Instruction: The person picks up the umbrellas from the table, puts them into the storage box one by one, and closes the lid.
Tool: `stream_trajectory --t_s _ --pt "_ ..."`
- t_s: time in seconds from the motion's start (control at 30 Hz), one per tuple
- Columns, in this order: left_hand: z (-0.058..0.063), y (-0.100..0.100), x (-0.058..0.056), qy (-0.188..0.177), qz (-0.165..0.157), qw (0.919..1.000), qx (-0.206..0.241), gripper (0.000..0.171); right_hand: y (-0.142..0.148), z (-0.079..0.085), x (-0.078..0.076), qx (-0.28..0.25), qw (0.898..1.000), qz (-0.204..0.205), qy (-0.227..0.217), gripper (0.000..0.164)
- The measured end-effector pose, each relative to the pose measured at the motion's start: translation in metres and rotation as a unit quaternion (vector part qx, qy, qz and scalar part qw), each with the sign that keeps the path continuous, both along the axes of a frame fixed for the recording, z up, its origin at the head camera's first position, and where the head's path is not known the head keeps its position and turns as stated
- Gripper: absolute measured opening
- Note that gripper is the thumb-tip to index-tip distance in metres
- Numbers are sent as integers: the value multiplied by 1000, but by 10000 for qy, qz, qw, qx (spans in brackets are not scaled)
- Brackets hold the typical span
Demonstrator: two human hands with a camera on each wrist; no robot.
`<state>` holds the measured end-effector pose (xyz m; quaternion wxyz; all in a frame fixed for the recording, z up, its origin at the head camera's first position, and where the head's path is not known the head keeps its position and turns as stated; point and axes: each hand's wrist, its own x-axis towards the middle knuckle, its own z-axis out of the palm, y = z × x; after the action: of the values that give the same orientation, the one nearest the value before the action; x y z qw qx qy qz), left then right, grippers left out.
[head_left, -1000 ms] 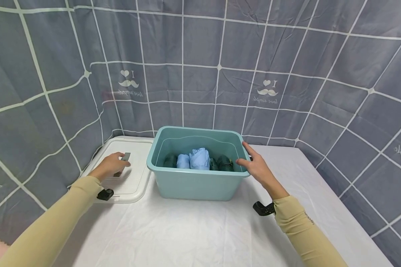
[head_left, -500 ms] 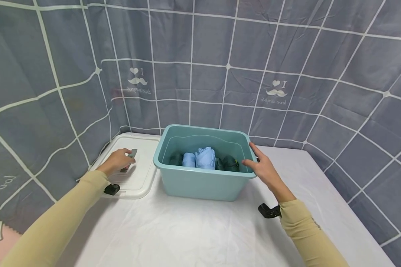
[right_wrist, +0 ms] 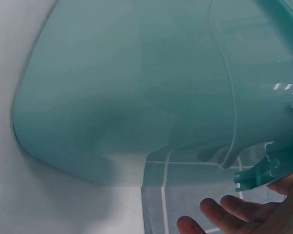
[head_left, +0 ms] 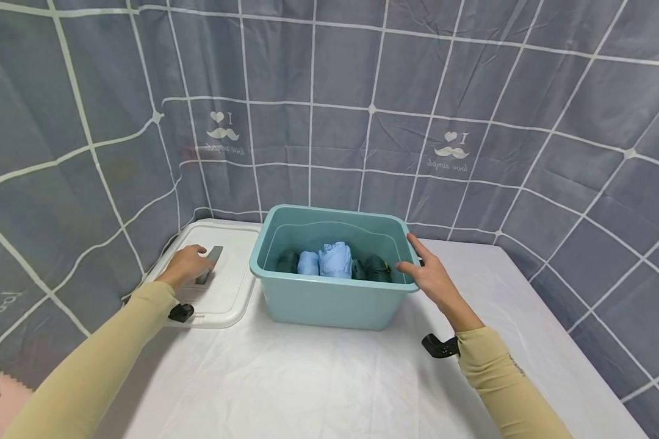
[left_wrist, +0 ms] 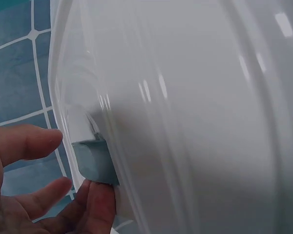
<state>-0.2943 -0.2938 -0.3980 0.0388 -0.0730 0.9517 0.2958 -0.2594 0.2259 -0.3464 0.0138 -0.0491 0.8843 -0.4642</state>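
A teal plastic storage box point(head_left: 329, 302) stands in the middle of the table. Inside lie a blue cloth bundle point(head_left: 335, 260), a smaller blue roll point(head_left: 308, 263) and dark green bundles point(head_left: 377, 269). My right hand point(head_left: 431, 274) rests at the box's right rim, thumb over the edge; in the right wrist view its fingers point(right_wrist: 244, 212) are extended, apart from the outer wall. To the left lies a white lid point(head_left: 233, 262) with a grey handle point(head_left: 211, 265). My left hand point(head_left: 187, 265) is beside that handle; in the left wrist view fingertips point(left_wrist: 101, 200) touch its lower end, thumb apart.
A white cloth point(head_left: 318, 378) covers the table. Grey curtains point(head_left: 335, 146) with white grid lines hang close behind and at both sides. The lid's right edge is close to the box's left side.
My left hand has drawn back slightly to the left from the handle, which shows more fully. The right hand stays at the box rim. The head view shifted a little.
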Motion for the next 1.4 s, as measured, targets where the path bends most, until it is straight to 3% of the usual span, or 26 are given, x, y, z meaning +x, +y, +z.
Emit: stream_trajectory --t_s 0.37,0.6,0.83,1.07,1.4 --pt "-1 -2 -7 -328 -249 9991 -98 69 1 0 0 -2 10000 -7 19 83" --pt "-8 0 -8 -93 -207 9989 -404 53 0 -2 1 -130 9999 -15 57 82" --pt "-6 1 -10 -151 -71 9986 -500 59 0 -1 1 -47 9999 -47 114 80" --pt "6 -2 -7 -233 -70 9987 -448 60 -1 -1 1 -6 9999 -39 110 80" --pt "34 -3 -8 -100 -149 9982 -579 61 -1 -2 1 4 9999 -52 138 79"
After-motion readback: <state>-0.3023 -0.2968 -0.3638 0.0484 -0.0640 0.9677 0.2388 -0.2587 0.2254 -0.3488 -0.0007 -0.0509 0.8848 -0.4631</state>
